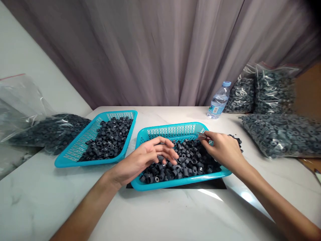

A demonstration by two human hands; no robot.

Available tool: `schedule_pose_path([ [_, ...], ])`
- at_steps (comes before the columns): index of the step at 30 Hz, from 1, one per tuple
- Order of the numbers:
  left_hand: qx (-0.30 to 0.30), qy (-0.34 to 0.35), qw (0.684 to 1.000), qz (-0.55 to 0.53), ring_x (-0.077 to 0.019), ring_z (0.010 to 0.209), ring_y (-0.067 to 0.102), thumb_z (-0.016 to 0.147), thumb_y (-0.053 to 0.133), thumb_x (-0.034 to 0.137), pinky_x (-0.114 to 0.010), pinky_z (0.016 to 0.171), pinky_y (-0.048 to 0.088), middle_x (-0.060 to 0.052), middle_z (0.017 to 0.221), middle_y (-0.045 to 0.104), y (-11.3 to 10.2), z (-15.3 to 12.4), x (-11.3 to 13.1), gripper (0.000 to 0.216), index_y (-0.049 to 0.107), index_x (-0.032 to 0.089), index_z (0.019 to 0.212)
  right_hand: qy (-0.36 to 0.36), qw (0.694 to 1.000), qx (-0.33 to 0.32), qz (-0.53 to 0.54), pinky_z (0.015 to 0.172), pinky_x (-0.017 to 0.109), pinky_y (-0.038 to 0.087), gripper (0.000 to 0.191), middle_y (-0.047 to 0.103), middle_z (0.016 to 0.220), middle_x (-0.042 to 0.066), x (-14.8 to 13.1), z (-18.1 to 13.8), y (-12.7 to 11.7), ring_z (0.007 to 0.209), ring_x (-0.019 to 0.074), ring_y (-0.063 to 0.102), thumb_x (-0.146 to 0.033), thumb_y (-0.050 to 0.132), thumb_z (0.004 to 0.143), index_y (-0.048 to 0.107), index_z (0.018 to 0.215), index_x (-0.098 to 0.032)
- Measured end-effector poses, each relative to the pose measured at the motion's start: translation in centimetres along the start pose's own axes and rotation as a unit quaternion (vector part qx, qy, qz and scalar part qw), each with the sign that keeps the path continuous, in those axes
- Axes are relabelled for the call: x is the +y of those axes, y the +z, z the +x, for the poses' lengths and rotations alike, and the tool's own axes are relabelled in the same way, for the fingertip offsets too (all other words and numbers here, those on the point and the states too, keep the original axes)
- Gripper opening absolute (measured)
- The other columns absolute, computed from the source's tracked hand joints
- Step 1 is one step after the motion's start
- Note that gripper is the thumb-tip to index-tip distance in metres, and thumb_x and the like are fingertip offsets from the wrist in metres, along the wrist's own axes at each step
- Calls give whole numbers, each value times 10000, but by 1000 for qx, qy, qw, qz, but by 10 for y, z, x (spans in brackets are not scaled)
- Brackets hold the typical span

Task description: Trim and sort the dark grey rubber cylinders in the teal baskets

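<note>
Hovering left hand (150, 154): above the left half of the near basket (180, 183), its fingers loosely bent and spread apart, gripping nothing that can be seen; whether a fingertip touches the contents cannot be told.
Right hand (222, 145): over the far right corner of the same basket, thumb and forefinger closed on a slender metal tool (202, 135), whose thin tip points left; its exact kind is too small to tell.
Black ring pieces (185, 164): short, hollow cylinders heaped loosely in the near basket, densest toward its front and right, beneath both hands.
Near basket: turquoise plastic with perforated walls, resting partly over a dark mat (210, 184).
Left basket (87, 164): of the same colour, set at a slant just beside the first, holding a similar heap (107, 139) mostly along its right side.
Left bag (60, 130): clear plastic with dark pieces inside, lying next to the left basket.
Bottle (218, 102): clear, blue-capped, upright beyond the near basket.
Right-hand bags: two standing (274, 88) near the bottle and one lying bag (283, 134) in front, all filled with dark pieces.
Counter (150, 214): white, faintly veined, backed by a grey-mauve curtain (150, 60).
</note>
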State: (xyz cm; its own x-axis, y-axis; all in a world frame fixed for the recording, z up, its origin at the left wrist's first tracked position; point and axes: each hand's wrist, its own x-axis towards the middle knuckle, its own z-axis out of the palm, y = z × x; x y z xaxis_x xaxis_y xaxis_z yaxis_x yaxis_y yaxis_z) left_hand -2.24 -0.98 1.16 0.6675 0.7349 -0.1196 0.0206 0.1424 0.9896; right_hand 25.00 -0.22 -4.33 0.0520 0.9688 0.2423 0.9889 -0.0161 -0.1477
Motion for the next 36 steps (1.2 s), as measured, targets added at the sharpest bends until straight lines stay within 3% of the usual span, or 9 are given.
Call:
schedule_pose_path([
  [16, -30, 21, 999, 34, -213, 1071, 642, 873, 497, 17, -378, 983, 438, -77, 1097, 697, -5, -5, 0, 292, 606, 173, 1095, -1, 1000, -3, 5, 558, 283, 181, 292, 756, 823, 60, 0, 0, 0, 648, 211, 641, -415, 467, 956, 701, 921, -244],
  [20, 15, 7, 999, 31, -224, 1112, 633, 925, 551, 118, -371, 1012, 441, -97, 1142, 697, -10, -8, 6, 196, 631, 177, 1094, -2, 1000, -7, 9, 558, 281, 189, 296, 765, 846, 65, -2, -1, -2, 683, 228, 668, -400, 459, 961, 712, 955, -245],
  [23, 111, 26, 990, 79, -251, 1183, 603, 928, 593, 205, -375, 1050, 433, -112, 1208, 681, -27, -11, 11, 183, 657, 179, 1097, 0, 1000, -7, 9, 558, 283, 196, 281, 768, 851, 65, -2, -1, -2, 695, 236, 675, -388, 475, 954, 718, 982, -249],
  [25, 218, 50, 960, 172, -268, 1203, 592, 927, 583, 239, -399, 1080, 419, -111, 1221, 677, -48, -14, 11, 188, 671, 182, 1083, -1, 1000, -6, 8, 558, 287, 200, 286, 769, 855, 67, -2, -1, -2, 697, 237, 676, -392, 474, 955, 720, 986, -248],
  [26, 281, 57, 929, 233, -275, 1198, 595, 927, 564, 241, -420, 1092, 411, -107, 1213, 680, -61, -16, 9, 189, 675, 184, 1068, -2, 1000, -6, 8, 558, 288, 202, 292, 769, 859, 66, -1, -1, -2, 697, 236, 674, -396, 470, 958, 720, 988, -249],
  [29, 447, 69, 795, 404, -288, 1164, 612, 891, 504, 188, -478, 1098, 408, -94, 1169, 698, -105, -22, -1, 211, 673, 194, 1017, -3, 1000, -11, 8, 560, 290, 206, 297, 771, 872, 60, -1, -1, -1, 696, 230, 670, -402, 466, 962, 719, 1008, -255],
  [30, 474, 68, 768, 424, -289, 1143, 626, 867, 508, 181, -484, 1079, 432, -91, 1157, 703, -118, -23, -5, 211, 662, 197, 1011, -3, 1000, -13, 8, 561, 290, 205, 296, 772, 882, 58, -1, -1, -1, 699, 228, 670, -401, 466, 963, 718, 1015, -256],
  [33, 498, 59, 755, 422, -289, 1088, 662, 796, 563, 186, -455, 1004, 509, -118, 1107, 703, -146, -26, -15, 209, 605, 178, 1000, -3, 1000, -16, 7, 561, 288, 197, 299, 775, 908, 60, -1, -2, -1, 720, 231, 677, -403, 462, 967, 714, 1026, -255],
  [36, 501, 57, 750, 428, -300, 1107, 655, 761, 604, 195, -450, 1011, 506, -129, 1118, 685, -154, -28, -18, 245, 571, 182, 1003, -3, 1000, -17, 2, 560, 286, 188, 304, 774, 885, 69, -2, -2, -2, 708, 231, 678, -412, 462, 969, 715, 1012, -249],
])
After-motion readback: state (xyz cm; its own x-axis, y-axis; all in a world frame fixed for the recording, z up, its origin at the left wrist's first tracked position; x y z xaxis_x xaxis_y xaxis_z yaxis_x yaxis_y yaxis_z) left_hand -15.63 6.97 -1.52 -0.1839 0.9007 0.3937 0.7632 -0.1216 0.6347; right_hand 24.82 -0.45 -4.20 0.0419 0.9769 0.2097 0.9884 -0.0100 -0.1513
